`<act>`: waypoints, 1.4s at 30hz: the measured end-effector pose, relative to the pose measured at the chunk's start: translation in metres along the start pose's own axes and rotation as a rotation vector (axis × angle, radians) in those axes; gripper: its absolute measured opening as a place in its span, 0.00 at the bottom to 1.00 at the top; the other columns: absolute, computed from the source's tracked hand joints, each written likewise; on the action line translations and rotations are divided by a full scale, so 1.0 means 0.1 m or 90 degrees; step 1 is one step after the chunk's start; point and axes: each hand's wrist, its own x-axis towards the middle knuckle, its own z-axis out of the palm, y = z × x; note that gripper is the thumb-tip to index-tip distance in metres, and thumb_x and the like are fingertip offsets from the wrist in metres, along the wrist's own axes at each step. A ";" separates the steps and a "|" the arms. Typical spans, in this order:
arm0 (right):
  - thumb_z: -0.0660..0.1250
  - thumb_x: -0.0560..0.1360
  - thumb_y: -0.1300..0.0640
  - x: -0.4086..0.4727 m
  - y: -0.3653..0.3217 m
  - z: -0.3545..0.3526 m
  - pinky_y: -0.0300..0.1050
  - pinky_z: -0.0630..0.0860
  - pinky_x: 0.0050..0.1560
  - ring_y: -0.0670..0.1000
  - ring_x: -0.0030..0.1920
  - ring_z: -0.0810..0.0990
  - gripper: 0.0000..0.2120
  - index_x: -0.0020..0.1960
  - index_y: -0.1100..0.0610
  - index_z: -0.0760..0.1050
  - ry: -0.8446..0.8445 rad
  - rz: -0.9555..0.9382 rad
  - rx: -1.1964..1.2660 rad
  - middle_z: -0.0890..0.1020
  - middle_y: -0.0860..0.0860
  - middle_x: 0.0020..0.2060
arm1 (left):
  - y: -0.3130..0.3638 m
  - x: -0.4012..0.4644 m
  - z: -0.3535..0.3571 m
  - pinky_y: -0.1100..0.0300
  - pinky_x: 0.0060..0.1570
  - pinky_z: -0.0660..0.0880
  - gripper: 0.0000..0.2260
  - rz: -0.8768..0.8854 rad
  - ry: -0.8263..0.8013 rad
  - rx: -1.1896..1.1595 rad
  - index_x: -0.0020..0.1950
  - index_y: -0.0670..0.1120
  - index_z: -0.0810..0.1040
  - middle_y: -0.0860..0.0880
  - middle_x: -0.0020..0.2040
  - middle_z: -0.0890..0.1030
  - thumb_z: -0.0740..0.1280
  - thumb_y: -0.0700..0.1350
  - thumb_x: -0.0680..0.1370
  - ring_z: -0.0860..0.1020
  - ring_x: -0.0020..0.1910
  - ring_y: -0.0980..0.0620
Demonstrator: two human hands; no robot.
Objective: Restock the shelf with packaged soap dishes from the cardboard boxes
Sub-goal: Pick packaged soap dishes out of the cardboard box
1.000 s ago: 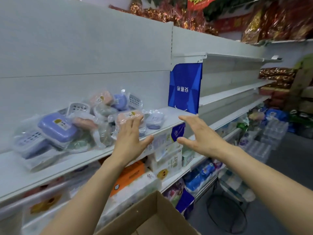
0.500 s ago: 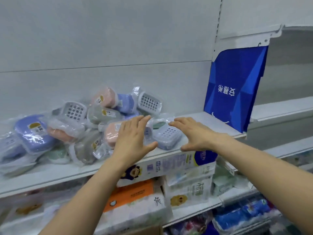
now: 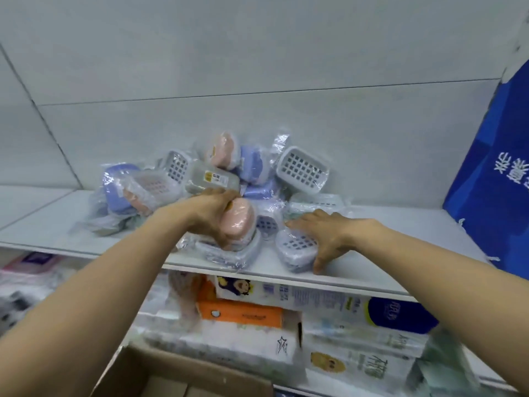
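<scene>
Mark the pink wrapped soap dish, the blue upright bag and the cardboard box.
Pink plastic-wrapped soap dish (image 3: 239, 220), head view, its rounded lid.
Blue upright bag (image 3: 492, 179), head view, its front face.
Brown cardboard box (image 3: 171, 371), head view, its open flap.

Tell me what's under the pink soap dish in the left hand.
Under the pink soap dish lies a wrapped pale lilac dish, resting on the shelf. The left hand covers whatever sits behind it.
</scene>
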 end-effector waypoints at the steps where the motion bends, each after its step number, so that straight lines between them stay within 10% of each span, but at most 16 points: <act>1: 0.79 0.62 0.42 -0.01 0.01 0.01 0.56 0.59 0.73 0.54 0.75 0.56 0.55 0.79 0.43 0.49 0.017 -0.002 0.007 0.57 0.48 0.77 | 0.01 -0.01 0.01 0.49 0.65 0.69 0.50 0.000 0.015 -0.002 0.74 0.53 0.60 0.47 0.68 0.71 0.82 0.57 0.59 0.70 0.64 0.46; 11: 0.76 0.59 0.35 -0.35 -0.20 0.01 0.51 0.65 0.70 0.51 0.70 0.62 0.54 0.77 0.44 0.54 0.224 -0.020 0.227 0.65 0.48 0.72 | 0.02 -0.61 0.16 0.48 0.61 0.71 0.47 -0.017 0.285 -0.157 0.73 0.53 0.62 0.51 0.64 0.72 0.80 0.62 0.60 0.70 0.58 0.50; 21: 0.75 0.62 0.33 -0.66 -1.96 -0.09 0.52 0.69 0.65 0.52 0.68 0.67 0.50 0.76 0.49 0.59 0.504 0.000 0.364 0.69 0.49 0.70 | -0.48 -2.28 0.56 0.59 0.56 0.73 0.41 -0.079 0.555 -0.443 0.68 0.57 0.67 0.55 0.61 0.74 0.83 0.55 0.60 0.73 0.58 0.54; 34: 0.64 0.62 0.24 0.20 -5.54 0.01 0.55 0.70 0.64 0.53 0.65 0.67 0.52 0.76 0.51 0.55 0.516 -0.063 0.448 0.67 0.51 0.69 | -2.98 -4.66 1.12 0.50 0.59 0.76 0.42 -0.274 0.586 -0.433 0.67 0.57 0.67 0.54 0.60 0.76 0.81 0.63 0.58 0.75 0.58 0.52; 39: 0.63 0.63 0.23 0.69 -6.53 -0.05 0.56 0.70 0.63 0.53 0.66 0.66 0.51 0.76 0.49 0.53 0.451 -0.115 0.451 0.67 0.50 0.70 | -3.72 -5.16 1.20 0.69 0.49 0.69 0.39 -0.344 0.609 -0.450 0.65 0.54 0.68 0.54 0.60 0.75 0.82 0.59 0.60 0.73 0.57 0.54; 42: 0.61 0.60 0.21 1.01 -7.01 -0.06 0.57 0.70 0.62 0.52 0.65 0.67 0.52 0.76 0.48 0.54 0.432 -0.124 0.465 0.68 0.49 0.69 | -4.20 -5.37 1.35 0.61 0.54 0.74 0.41 -0.379 0.616 -0.457 0.66 0.53 0.69 0.52 0.60 0.76 0.81 0.60 0.59 0.74 0.58 0.52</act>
